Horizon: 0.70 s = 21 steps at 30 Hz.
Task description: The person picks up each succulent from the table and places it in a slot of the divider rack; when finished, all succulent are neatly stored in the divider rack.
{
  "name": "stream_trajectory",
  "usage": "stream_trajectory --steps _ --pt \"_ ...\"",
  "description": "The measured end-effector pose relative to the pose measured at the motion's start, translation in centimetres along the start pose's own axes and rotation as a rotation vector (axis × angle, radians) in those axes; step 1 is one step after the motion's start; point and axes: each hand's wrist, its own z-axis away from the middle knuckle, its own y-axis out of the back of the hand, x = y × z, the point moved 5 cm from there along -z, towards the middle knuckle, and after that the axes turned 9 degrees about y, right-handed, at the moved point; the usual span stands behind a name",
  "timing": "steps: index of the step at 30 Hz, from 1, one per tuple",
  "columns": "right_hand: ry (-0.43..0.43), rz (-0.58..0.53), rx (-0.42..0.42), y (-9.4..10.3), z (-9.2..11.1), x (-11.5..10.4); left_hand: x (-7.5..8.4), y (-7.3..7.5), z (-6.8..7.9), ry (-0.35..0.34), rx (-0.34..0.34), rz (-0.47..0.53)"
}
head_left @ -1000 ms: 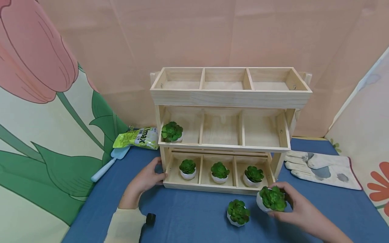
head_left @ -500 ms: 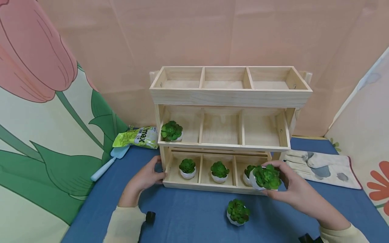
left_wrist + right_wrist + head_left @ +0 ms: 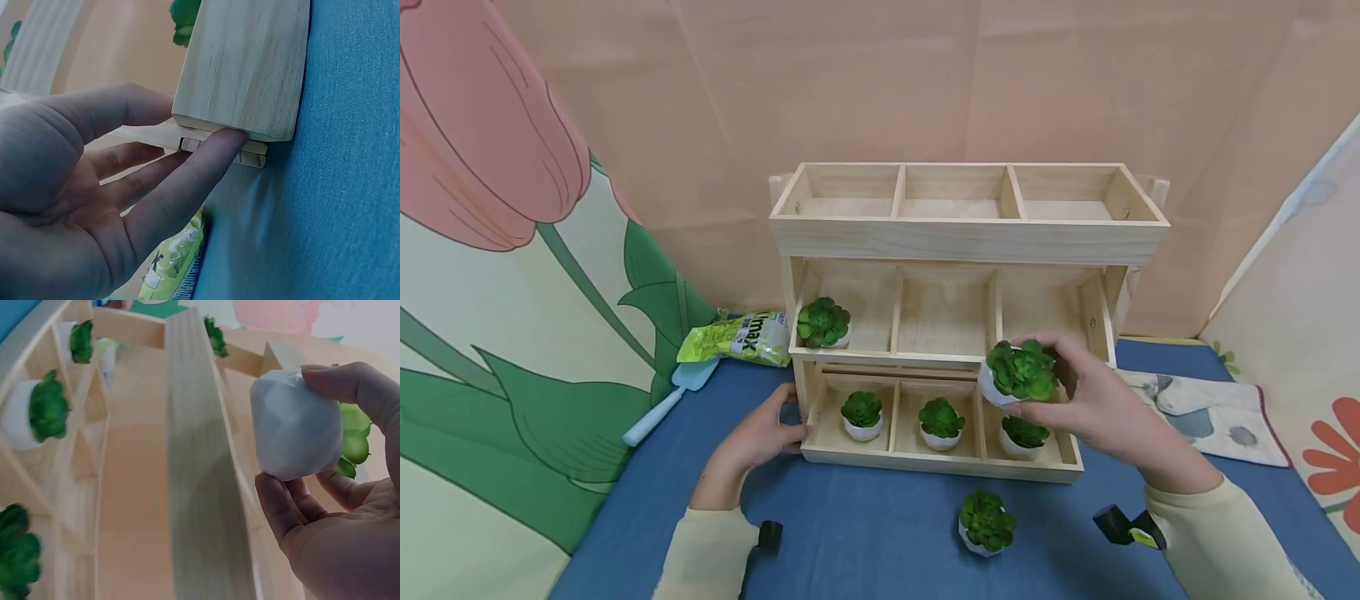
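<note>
My right hand [image 3: 1093, 404] holds a small potted succulent [image 3: 1022, 371] in front of the right end of the middle tier. In the right wrist view, thumb and fingers grip its white faceted pot [image 3: 295, 428] from opposite sides. My left hand [image 3: 760, 442] grips the lower left end of the three-tier wooden shelf [image 3: 970, 239], fingers at the end corner of its bottom tray [image 3: 240, 69]. The bottom tier bears one succulent per compartment: left [image 3: 862, 412], middle [image 3: 941, 421] and right [image 3: 1022, 435], the last partly hidden. Another succulent [image 3: 824, 323] sits in the middle tier's left compartment.
One more potted succulent [image 3: 985, 523] stands on the blue cloth [image 3: 850, 533] before the shelf. A green bag [image 3: 737, 340] and a light blue trowel [image 3: 673, 400] lie to the left. White patterned gloves [image 3: 1225, 421] lie at the right, partly behind my right arm.
My right hand has lifted the succulent from near the table, up and leftward past the bottom tier to the middle tier's front. The left hand stays at the shelf's end.
</note>
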Motion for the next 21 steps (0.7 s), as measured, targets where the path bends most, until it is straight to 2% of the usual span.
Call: stream_trajectory --steps 9,21 --pt "-0.01 0.008 -0.029 0.2 -4.1 -1.2 -0.1 0.0 0.2 0.008 -0.006 0.009" --pt "-0.087 0.051 -0.052 -0.4 -8.5 -0.8 0.0 0.0 0.1 0.002 0.0 -0.001"
